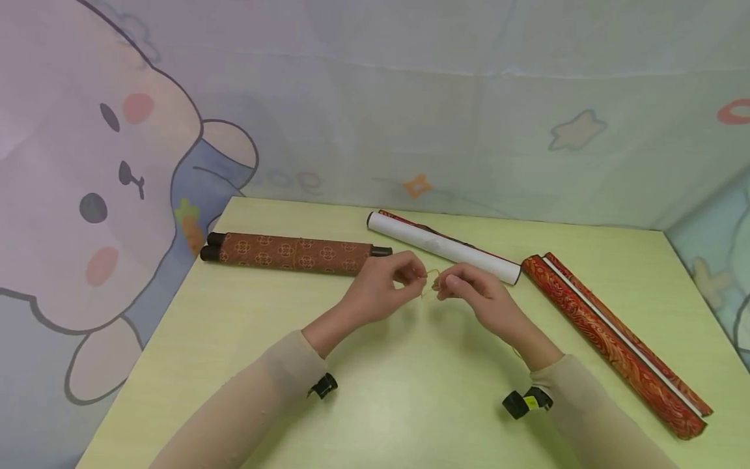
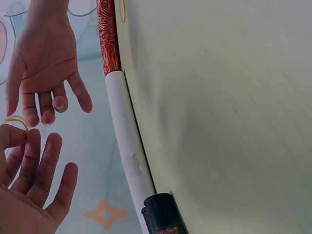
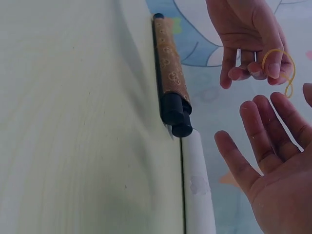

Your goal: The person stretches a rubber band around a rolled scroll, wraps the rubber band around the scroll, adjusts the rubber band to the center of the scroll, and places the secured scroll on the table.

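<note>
In the head view my left hand [image 1: 383,283] pinches a thin yellow rubber band [image 1: 432,271] between thumb and fingertip. My right hand [image 1: 483,296] is close opposite, its fingertips right at the band's other side. The right wrist view shows the rubber band [image 3: 293,73] as a twisted loop hanging from the left hand [image 3: 256,39]. There the right hand [image 3: 273,161] has its fingers spread, a gap between thumb and index finger. Behind the left hand lies a brown patterned scroll [image 1: 263,253] with black roller ends, a thin yellowish line round its middle.
A white roll [image 1: 442,244] with a red edge lies behind the hands. Right of it, a red and gold brocade roll [image 1: 609,339] with a white strip slants forward. Another yellow band [image 2: 123,10] lies on the table [image 1: 410,404]. A cartoon-printed cloth [image 1: 351,117] hangs behind.
</note>
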`<state>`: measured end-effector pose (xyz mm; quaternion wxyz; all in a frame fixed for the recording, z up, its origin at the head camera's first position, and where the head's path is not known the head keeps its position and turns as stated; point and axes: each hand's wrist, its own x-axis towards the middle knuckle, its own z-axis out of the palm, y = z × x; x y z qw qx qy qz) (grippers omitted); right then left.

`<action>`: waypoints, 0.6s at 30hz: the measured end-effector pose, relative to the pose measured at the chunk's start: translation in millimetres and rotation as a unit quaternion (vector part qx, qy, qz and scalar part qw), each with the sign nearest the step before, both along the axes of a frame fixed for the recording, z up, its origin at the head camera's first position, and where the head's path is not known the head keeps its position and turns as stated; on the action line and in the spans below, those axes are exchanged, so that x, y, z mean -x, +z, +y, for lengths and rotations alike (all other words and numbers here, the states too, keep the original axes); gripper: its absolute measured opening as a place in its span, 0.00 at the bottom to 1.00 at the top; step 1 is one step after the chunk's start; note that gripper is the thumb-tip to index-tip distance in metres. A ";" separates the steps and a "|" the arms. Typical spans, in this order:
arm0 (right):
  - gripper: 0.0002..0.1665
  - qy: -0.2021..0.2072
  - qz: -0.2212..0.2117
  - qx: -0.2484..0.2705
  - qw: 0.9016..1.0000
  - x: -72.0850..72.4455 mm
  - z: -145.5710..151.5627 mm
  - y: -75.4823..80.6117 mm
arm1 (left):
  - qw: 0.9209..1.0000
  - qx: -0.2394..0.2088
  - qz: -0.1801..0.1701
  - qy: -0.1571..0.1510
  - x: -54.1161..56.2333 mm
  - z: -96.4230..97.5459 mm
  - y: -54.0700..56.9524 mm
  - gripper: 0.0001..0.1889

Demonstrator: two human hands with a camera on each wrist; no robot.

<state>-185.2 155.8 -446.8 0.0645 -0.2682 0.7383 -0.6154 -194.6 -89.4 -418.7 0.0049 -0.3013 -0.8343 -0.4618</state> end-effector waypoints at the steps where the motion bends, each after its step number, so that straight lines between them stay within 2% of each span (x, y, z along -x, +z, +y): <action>1: 0.14 0.004 -0.011 0.012 1.000 0.0 -0.2 -0.6 | 1.000 0.003 0.003 0.001 0.0 0.1 1.0 0.03; 6: 0.13 0.008 -0.046 0.049 0.998 -0.5 -3.9 -1.2 | 1.000 0.017 0.013 0.004 -1.4 1.1 4.4 0.03; 13: 0.06 -0.021 -0.042 0.037 0.998 -0.2 -10.7 1.0 | 0.999 0.019 0.026 0.005 -3.5 1.7 8.1 0.03; 18: 0.04 0.000 -0.040 0.043 0.998 -1.8 -12.9 -0.9 | 0.999 0.018 0.026 0.004 -2.2 0.8 9.5 0.02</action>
